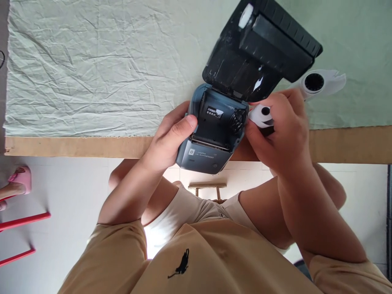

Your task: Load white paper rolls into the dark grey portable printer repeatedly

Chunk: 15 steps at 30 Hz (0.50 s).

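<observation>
My left hand [174,136] grips a portable label printer [203,157] by its left side, thumb on the rim. The printer is tilted over the table's front edge. Its black lid [241,61] is swung up and back, and the compartment inside shows a printed sticker and no roll. Close against the printer's right side, my right hand [280,126] is closed around a small white paper roll [259,117] with a dark core hole. Some of its fingertips are hidden behind the roll and the lid.
A second white roll [326,81] with a dark core and a loose end lies on the green cloth [92,69], behind my right hand. The table's wooden edge [76,146] runs across in front of me. At lower left are red bars [24,221] and another person's pink-shod foot [23,179].
</observation>
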Available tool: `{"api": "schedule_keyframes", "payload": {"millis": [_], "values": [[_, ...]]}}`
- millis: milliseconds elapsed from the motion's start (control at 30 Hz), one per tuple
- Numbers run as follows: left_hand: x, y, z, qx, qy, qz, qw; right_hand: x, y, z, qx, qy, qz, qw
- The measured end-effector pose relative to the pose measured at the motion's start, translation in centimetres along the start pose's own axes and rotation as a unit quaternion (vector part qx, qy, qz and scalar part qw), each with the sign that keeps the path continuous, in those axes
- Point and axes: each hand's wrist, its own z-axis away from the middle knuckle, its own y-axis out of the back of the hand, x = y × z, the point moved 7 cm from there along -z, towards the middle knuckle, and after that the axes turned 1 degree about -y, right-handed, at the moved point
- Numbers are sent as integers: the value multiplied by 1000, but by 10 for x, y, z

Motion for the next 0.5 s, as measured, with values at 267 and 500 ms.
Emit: {"api": "schedule_keyframes", "payload": {"millis": [267,500], "values": [[13,-5,-20,11,-8,-2,1000,3,2,1,1,10,-3,1000],[-13,12,10,-15,2,-10,1000,0,0,-1,2,13,-6,1000]]}}
